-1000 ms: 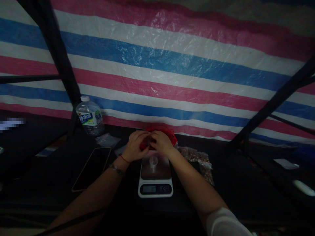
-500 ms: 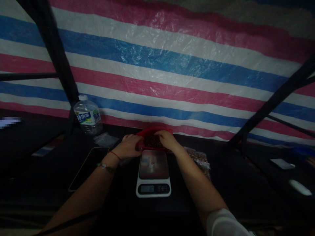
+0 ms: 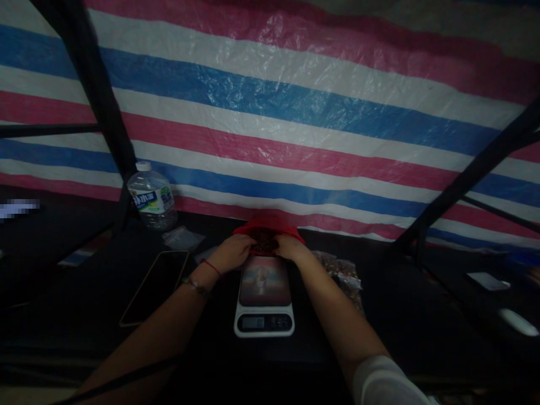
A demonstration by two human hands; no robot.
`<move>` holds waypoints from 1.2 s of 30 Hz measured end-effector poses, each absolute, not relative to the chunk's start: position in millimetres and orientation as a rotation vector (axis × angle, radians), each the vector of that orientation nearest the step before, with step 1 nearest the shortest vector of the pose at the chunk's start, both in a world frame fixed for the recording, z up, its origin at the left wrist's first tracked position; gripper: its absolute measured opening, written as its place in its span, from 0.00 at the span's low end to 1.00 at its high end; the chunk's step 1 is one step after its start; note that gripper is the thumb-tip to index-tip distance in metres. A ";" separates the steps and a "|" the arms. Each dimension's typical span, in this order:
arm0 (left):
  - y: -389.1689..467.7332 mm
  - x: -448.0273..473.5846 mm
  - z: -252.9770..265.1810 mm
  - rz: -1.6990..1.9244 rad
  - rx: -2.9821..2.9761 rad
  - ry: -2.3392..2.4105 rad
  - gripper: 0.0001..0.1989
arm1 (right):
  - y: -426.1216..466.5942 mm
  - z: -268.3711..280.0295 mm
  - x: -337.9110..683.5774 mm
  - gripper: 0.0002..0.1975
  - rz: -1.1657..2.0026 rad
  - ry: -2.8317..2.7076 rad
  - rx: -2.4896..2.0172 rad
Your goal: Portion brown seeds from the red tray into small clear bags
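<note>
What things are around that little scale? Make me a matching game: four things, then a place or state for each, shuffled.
1. scale
2. red container
3. phone
4. bottle

A. upright and white-capped, near a black post
B. dark bits inside, left hand and right hand at it
C. flat, dark-screened
D. small clear cup on top

Pairs: 1-D, 2-B, 3-C, 4-A

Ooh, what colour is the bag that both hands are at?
The bag is red; it shows in the head view.
</note>
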State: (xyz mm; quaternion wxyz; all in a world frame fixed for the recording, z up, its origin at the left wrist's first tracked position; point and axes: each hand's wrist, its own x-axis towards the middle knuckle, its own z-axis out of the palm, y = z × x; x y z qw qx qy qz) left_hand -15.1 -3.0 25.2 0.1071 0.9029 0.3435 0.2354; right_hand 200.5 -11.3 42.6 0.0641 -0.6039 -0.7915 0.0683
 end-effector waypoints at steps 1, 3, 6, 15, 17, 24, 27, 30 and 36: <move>-3.3 -15.2 24.5 0.638 2.657 1.053 0.19 | -12.4 44.3 200.0 0.14 0.239 -2.388 -1.839; -4.9 -16.9 25.0 0.504 2.640 1.117 0.19 | -13.0 46.5 198.9 0.15 0.316 -2.380 -1.877; -8.0 -20.2 28.7 0.383 2.613 1.143 0.18 | -8.8 44.3 196.8 0.17 0.411 -2.366 -1.879; -4.4 -14.7 28.4 0.456 2.576 1.151 0.17 | 3.3 25.5 196.5 0.23 0.503 -2.226 -1.566; -5.3 -14.0 29.4 0.527 2.588 1.112 0.16 | 2.9 26.3 198.8 0.29 0.594 -2.258 -1.561; -22.5 -15.8 38.0 0.596 2.634 0.496 0.25 | 21.2 26.0 185.2 0.41 0.452 -2.459 -1.713; -27.6 -12.7 35.8 0.503 2.651 0.457 0.29 | 29.3 27.4 176.7 0.34 0.418 -2.542 -1.702; -26.9 -10.2 30.8 0.518 2.652 0.577 0.19 | 31.2 29.8 173.5 0.24 0.434 -2.578 -1.631; -9.4 -8.7 27.9 0.886 2.534 1.127 0.16 | 25.3 30.4 175.3 0.12 0.406 -2.484 -1.674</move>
